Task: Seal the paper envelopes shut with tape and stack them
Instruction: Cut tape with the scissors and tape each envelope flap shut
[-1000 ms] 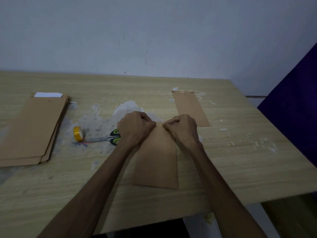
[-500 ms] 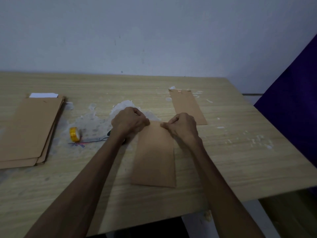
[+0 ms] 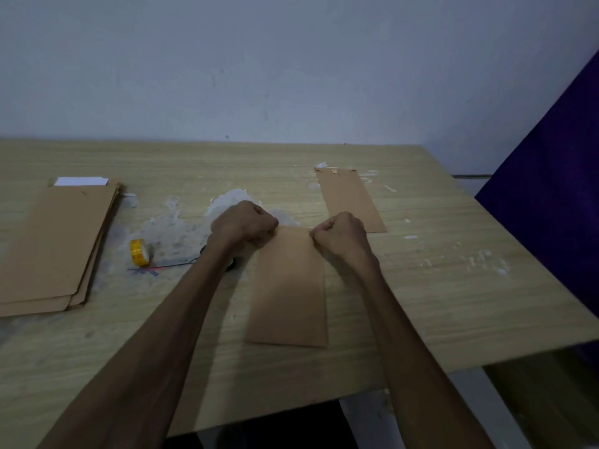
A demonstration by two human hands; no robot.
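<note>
While both hands, left (image 3: 243, 225) and right (image 3: 341, 236), pinch the top corners of the envelope (image 3: 288, 288) at frame centre with curled fingers, its thin, light paper probably creases easily, so edges suit gripping.

A long brown paper envelope (image 3: 288, 286) lies flat at the middle of the bench, its far end pinched at both corners. A second narrow brown envelope (image 3: 351, 199) rests beyond it to the right; a small yellow tape roll (image 3: 140, 252) stands to its left.
</note>
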